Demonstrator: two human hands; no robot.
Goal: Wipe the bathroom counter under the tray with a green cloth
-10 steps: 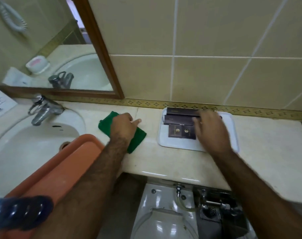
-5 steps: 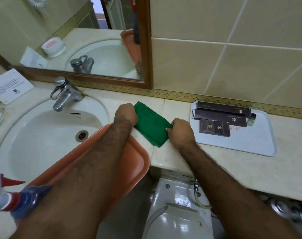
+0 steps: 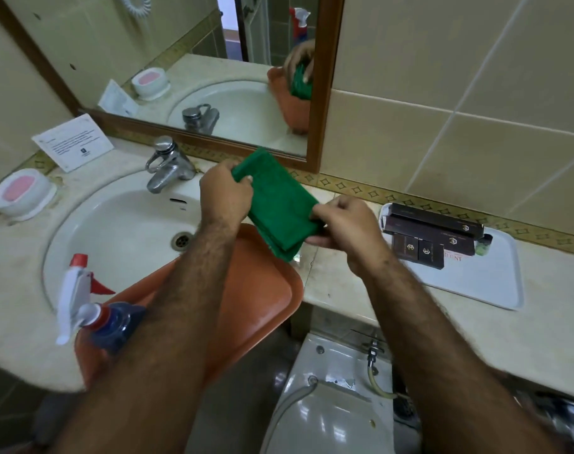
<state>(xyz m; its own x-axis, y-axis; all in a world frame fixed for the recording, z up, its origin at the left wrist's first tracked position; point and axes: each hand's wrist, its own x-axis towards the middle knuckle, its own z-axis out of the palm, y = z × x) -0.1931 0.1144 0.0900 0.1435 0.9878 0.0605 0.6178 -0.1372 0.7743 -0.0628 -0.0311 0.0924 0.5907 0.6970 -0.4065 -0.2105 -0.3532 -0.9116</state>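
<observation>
A folded green cloth (image 3: 277, 204) hangs in the air above the counter's edge, held by both hands. My left hand (image 3: 225, 194) pinches its far left corner and my right hand (image 3: 346, 229) grips its right end. To the right a white tray (image 3: 485, 283) lies flat on the beige marble counter (image 3: 554, 335). Several dark brown boxes (image 3: 426, 235) and a small green-capped bottle (image 3: 483, 244) sit on the tray's far left part.
An orange tray (image 3: 262, 296) rests over the sink (image 3: 121, 231), with a blue spray bottle (image 3: 92, 309) at its near left. Faucet (image 3: 167, 165), soap dish (image 3: 18, 193) and a paper card (image 3: 72, 140) stand behind. A toilet (image 3: 331, 407) sits below the counter.
My right hand left the white tray and joined the left on the cloth. Both hands lifted the cloth off the counter. The view shifted left toward the sink.
</observation>
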